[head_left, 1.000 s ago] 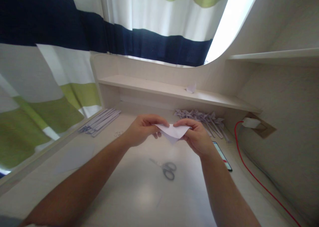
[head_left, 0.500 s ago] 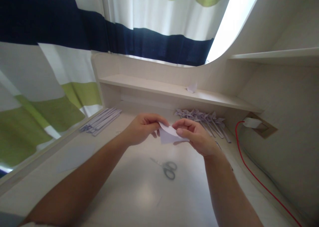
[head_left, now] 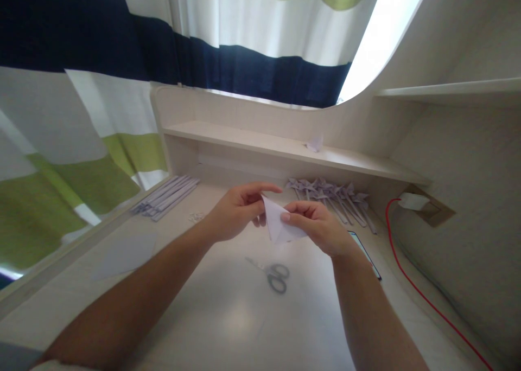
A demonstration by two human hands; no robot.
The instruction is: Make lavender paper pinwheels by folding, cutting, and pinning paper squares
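A small white piece of paper point(head_left: 275, 227) is held up over the desk, folded into a triangle-like shape with a point at its upper left. My right hand point(head_left: 315, 223) pinches its right side, thumb lying on the front face. At the left edge, my left hand point(head_left: 238, 211) has its thumb and curled fingers against the paper, while its index finger stretches out above the point. Below the paper, grey-handled scissors point(head_left: 271, 273) lie on the desk, blades toward the upper left.
Rolled paper sticks point(head_left: 166, 197) lie at the left, near a flat paper sheet point(head_left: 124, 254) and small pale bits point(head_left: 196, 217). Several paper pinwheels point(head_left: 329, 189) lie at the back right. A phone point(head_left: 366, 254) is beside my right forearm. A red cable point(head_left: 401, 273) runs along the right wall.
The curved paper is now folded flatter, into a pointed shape. My left index finger has lifted off it and straightened. My right thumb has shifted left across the paper.
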